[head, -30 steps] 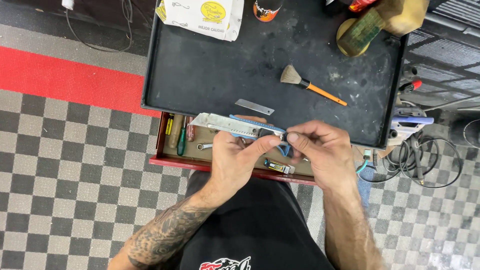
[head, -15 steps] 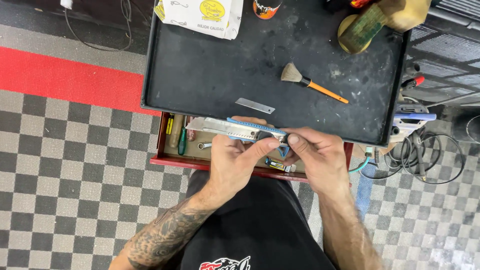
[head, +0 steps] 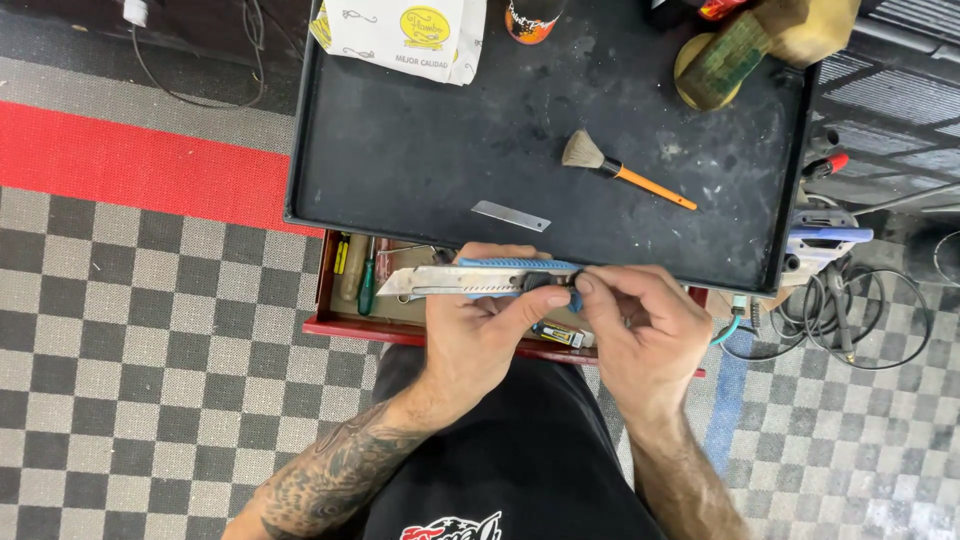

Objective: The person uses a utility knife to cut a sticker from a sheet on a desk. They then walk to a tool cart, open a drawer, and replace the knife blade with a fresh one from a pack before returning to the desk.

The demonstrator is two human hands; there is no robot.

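A blue-and-metal utility knife (head: 470,279) lies level in both hands, its metal nose pointing left. My left hand (head: 480,335) grips its body from below, with the thumb stretched along the side. My right hand (head: 640,325) pinches the dark slider near the knife's right end with thumb and forefinger. A loose snap-off blade (head: 510,216) rests on the black tray (head: 400,150) just above the hands.
On the tray lie a small brush with an orange handle (head: 620,172), a white paper bag (head: 400,25) and a green-and-tan mallet (head: 740,45). Below it a red drawer (head: 345,325) stands open with screwdrivers. Cables (head: 850,300) lie right; checkered floor left.
The hands and knife have hardly shifted. The right fingers have settled tighter on the slider at the knife's right end.
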